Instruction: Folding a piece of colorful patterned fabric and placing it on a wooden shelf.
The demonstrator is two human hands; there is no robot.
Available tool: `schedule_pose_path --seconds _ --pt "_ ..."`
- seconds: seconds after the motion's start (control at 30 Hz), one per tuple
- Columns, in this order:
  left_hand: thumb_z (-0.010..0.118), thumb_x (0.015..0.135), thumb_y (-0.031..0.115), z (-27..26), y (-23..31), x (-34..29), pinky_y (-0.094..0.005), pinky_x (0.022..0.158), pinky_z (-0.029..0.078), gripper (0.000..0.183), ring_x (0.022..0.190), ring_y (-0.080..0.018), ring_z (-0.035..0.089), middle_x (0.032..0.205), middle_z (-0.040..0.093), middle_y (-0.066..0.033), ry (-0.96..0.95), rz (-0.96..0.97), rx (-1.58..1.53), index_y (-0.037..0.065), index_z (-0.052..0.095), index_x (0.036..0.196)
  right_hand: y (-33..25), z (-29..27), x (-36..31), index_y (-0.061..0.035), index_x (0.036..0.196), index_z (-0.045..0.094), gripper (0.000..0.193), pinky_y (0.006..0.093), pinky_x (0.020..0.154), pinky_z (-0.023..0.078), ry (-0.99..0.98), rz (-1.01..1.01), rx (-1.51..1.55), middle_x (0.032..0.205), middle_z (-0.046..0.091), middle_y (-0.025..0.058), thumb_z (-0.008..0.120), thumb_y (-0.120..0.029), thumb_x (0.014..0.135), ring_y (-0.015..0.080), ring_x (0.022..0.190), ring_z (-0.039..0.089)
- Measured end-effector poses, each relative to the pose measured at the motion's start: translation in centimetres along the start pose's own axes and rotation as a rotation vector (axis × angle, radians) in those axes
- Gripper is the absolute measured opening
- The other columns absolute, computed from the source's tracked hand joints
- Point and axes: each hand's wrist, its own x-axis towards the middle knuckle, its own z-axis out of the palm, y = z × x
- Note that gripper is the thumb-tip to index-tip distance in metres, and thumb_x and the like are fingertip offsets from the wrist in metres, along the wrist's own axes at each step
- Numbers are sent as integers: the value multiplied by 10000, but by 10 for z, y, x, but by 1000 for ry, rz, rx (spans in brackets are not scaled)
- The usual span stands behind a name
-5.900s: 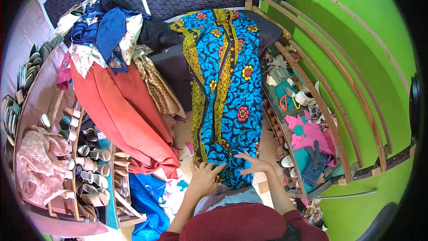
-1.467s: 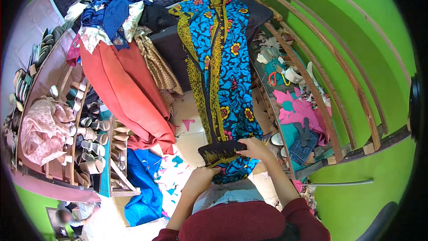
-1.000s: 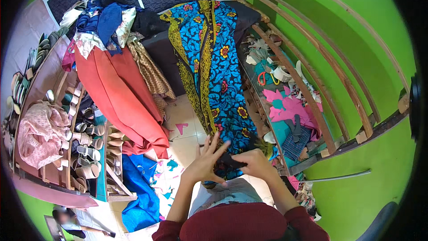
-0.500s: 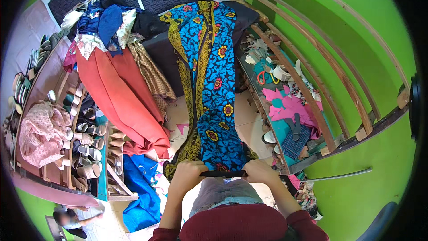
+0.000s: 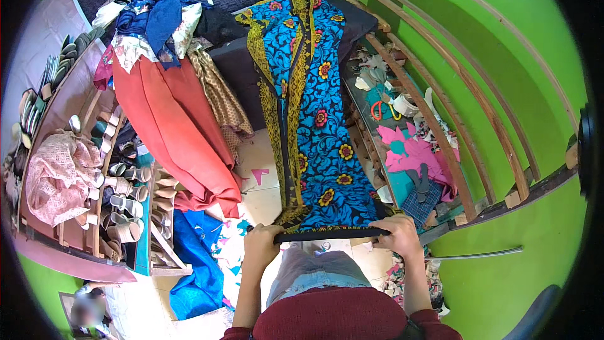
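Floral-print cloth [image 5: 322, 119], blue, black, yellow-bordered; far end over dark-covered furniture [image 5: 361, 22]; likely soft, limp, fairly light, best gripped at both ends of black near edge [image 5: 333, 235]; left hand [image 5: 262, 244], right hand [image 5: 401, 237] apart, each clamped there

At lower centre, our left hand [image 5: 261, 241] and right hand [image 5: 399, 235] grip a blue, yellow-bordered floral cloth [image 5: 322, 145] by its edge.

Glare whitens the lower-left floor [image 5: 150, 305], with fisheye bending toward dark corners.
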Motion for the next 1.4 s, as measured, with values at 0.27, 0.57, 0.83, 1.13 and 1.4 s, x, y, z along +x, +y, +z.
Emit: schedule_pose_path --seconds 0.27,0.57,0.83,1.13,1.4 --pt "614 590 33 13 -34 3 -414 841 347 325 852 -263 560 824 629 -70 556 -73 -11 103 647 905 3 -20 -14 -97 795 693 301 364 643 475 189 28 -89 707 640 82 658 -57 499 273 670 606" --pt "575 573 -69 -12 -24 7 -317 755 452 363 783 -249 601 835 637 -83 567 -28 -413 63 638 905 23 -11 -20 -100 821 709 276 373 765 430 -29 261 -63 751 652 134 627 -91 557 300 749 602" --pt "581 586 -115 -49 -29 -1 -289 681 485 250 710 -219 632 771 674 -77 727 91 -330 36 675 762 22 -7 -9 -138 816 722 208 381 742 365 -336 414 -143 685 642 108 710 -206 620 275 692 595" --pt "502 595 -147 -67 -49 -25 -271 716 493 357 791 -215 653 818 679 -114 579 -34 -436 22 689 847 34 4 -23 -138 753 717 158 369 717 321 -300 390 -292 691 651 80 715 -179 600 235 689 607" --pt "406 508 -178 -73 -42 -36 -231 666 472 485 770 -191 655 806 678 -146 207 -265 -519 -12 681 871 36 -3 -31 -176 771 727 174 372 737 329 -361 467 -283 685 656 54 748 -188 598 239 687 598"
